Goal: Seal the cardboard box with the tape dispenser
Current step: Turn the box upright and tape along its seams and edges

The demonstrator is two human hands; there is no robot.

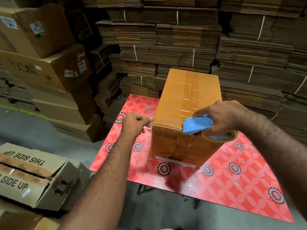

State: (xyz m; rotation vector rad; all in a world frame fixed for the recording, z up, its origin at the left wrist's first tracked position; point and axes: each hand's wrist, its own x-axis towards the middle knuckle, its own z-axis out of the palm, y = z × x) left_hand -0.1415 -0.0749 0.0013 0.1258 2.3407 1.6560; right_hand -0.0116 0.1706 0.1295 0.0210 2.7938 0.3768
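An orange-brown cardboard box (176, 100) stands on a red patterned table (232, 176), its long side running away from me. Clear tape runs along the top seam and down the near face. My right hand (222, 117) grips a blue tape dispenser (197, 124) with a brown tape roll (219, 136), pressed against the near top edge of the box. At the box's near left corner is my left hand (134, 124), fingers curled, thumb touching the corner edge and holding nothing.
Bundled flat cardboard sheets (182, 39) are stacked high behind the table. Stacked boxes (49, 67) stand at the left. A worn box marked "THIS SIDE UP" (33, 173) sits at the lower left, close to my left forearm. Grey concrete floor (54, 140) shows between.
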